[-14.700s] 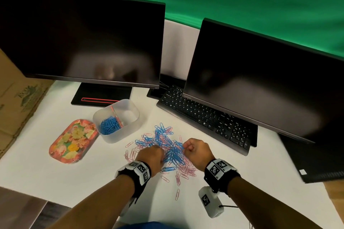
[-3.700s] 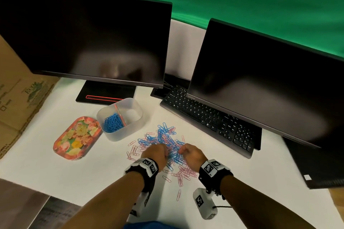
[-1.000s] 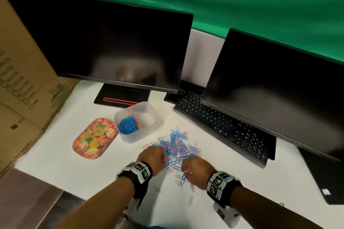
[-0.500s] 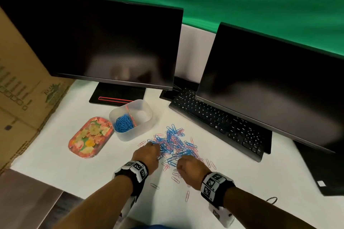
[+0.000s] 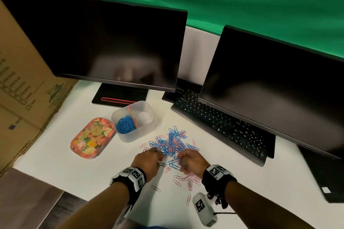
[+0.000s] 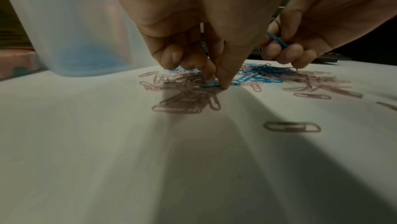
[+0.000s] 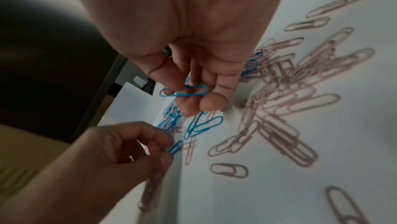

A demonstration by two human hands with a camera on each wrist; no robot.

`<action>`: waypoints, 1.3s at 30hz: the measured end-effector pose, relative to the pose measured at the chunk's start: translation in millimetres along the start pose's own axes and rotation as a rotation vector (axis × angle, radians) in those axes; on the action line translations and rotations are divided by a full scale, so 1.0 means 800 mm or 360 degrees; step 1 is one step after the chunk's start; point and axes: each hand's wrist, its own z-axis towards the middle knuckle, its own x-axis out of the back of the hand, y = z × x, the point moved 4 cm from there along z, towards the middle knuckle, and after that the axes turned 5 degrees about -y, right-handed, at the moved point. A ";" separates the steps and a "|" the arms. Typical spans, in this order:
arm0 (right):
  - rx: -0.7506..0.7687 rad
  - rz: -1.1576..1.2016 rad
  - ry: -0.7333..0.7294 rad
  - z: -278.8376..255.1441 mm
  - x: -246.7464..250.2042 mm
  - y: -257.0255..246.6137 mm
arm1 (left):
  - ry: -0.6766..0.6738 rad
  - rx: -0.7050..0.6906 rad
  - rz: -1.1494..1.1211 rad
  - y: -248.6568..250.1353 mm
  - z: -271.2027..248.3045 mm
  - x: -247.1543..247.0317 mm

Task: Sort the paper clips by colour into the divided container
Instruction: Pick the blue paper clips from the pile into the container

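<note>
2 hands work at the lower centre of the head view, over a loose heap of paper clips (image 5: 173, 144), blue and pink mixed, on the white counter (image 5: 55, 154). The right hand (image 5: 193, 160) is lifted just off the heap. Its thumb and curled fingers (image 7: 211, 103) hold a blue clip (image 7: 184, 90) that lies flat across the fingertips, at the centre of the right wrist view. The left hand (image 5: 148, 160) sits at the heap's left edge with its fingers narrowed to a pinch. Thumb and forefinger close on a second blue clip (image 7: 175, 147), low at the counter, in the lower left of that same view. Pink clips (image 5: 188, 180) lie scattered toward the lower right of the heap, below the right hand. Up and left of the heap, near it, stands a translucent tub (image 5: 138, 134) split into 2 compartments, and the left 1 holds sorted blue clips (image 5: 125, 126). Just beside the tub on its left rests a floral tray (image 5: 93, 137). A black keyboard (image 5: 223, 126) runs along the right of the heap.
</note>
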 end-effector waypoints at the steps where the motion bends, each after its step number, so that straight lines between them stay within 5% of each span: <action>1: -0.0008 0.0067 -0.0016 0.000 -0.001 -0.003 | -0.0004 0.0001 0.0012 0.000 0.000 0.000; 3: -0.0030 0.0029 -0.0020 0.001 -0.001 -0.005 | -0.0023 -0.0006 0.0040 0.002 0.002 0.002; 10: 0.0286 -0.1462 0.0080 0.001 -0.014 0.001 | 0.0022 -0.0030 0.0075 0.010 0.006 0.008; 15: 0.0333 -0.1859 0.0098 0.005 -0.025 0.002 | 0.0255 -0.0171 -0.0223 0.010 0.003 0.019; 32: 0.0347 -0.1737 -0.0033 0.004 -0.039 -0.010 | 0.0091 0.0289 -0.1857 0.001 0.015 0.019; 39: 0.0424 -0.1746 0.0003 0.000 -0.035 0.005 | -0.0004 0.0227 -0.1128 0.022 0.016 0.009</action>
